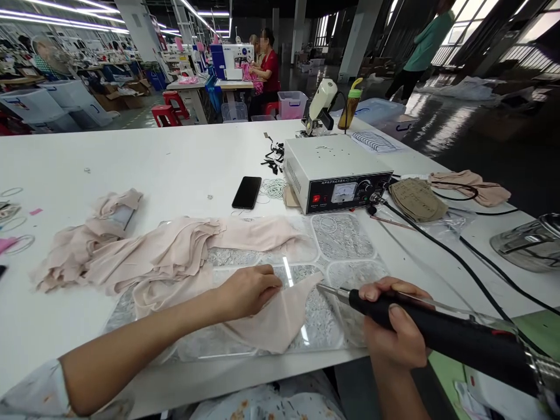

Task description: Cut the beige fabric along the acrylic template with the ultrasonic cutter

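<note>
My left hand [250, 290] rests with curled fingers on a thin pale-pink fabric piece [280, 321], pinching it against a transparent patterned mat [321, 312]. Wrapped in my right hand [398, 326] is a black handheld ultrasonic tool [437, 332], its narrow metal tip at the pointed right corner of that fabric. Whether the tip touches the cloth I cannot tell. More pale-pink fabric pieces [166, 251] lie in a loose layered pile left of and behind my left hand. A cable runs back from the grey ultrasonic power box [341, 166].
Behind the mat lie a black phone [247, 192] and small black scraps [273, 157]. To the right are brown fabric pieces [417, 199], black cables [455, 251] and a glass jar [531, 242]. A bottle [350, 106] stands at the back; a person in red [269, 70] sits beyond.
</note>
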The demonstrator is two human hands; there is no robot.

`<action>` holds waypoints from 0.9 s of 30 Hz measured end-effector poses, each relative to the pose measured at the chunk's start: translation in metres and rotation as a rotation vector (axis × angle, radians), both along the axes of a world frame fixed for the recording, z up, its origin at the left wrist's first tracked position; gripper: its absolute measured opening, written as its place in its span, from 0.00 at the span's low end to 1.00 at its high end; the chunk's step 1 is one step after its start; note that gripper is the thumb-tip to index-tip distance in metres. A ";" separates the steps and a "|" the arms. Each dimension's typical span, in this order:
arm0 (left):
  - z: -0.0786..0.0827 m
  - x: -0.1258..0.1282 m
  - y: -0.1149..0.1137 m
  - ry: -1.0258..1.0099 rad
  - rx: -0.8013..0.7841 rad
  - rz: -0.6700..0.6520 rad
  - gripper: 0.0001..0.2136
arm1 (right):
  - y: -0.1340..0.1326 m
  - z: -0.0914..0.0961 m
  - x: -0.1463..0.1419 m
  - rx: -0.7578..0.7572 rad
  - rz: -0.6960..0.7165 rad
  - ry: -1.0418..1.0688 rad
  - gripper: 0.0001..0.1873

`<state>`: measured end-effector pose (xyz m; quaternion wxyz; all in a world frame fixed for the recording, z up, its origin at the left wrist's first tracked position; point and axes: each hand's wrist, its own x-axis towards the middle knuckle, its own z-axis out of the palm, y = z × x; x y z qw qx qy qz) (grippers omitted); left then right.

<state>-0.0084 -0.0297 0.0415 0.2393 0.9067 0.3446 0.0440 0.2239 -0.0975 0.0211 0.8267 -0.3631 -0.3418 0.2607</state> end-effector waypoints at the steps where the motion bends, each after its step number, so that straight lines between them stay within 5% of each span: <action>1: -0.003 0.003 0.003 -0.016 0.022 -0.028 0.12 | -0.002 0.000 0.002 -0.004 -0.003 0.000 0.11; 7: -0.027 0.025 0.022 -0.097 0.355 -0.415 0.14 | -0.008 -0.004 0.008 -0.010 -0.034 -0.002 0.10; 12: -0.037 0.028 0.028 -0.110 0.464 -0.317 0.13 | -0.010 -0.003 0.007 -0.020 -0.048 0.028 0.11; 16: -0.027 0.014 0.023 -0.121 0.443 -0.216 0.13 | -0.019 -0.001 0.003 -0.034 0.003 0.068 0.11; 24: -0.002 -0.013 -0.014 -0.062 0.162 -0.363 0.22 | -0.023 -0.007 -0.007 -0.066 -0.004 0.185 0.11; 27: -0.006 -0.003 -0.023 -0.051 0.141 -0.403 0.14 | -0.019 -0.008 -0.010 -0.074 -0.009 0.210 0.11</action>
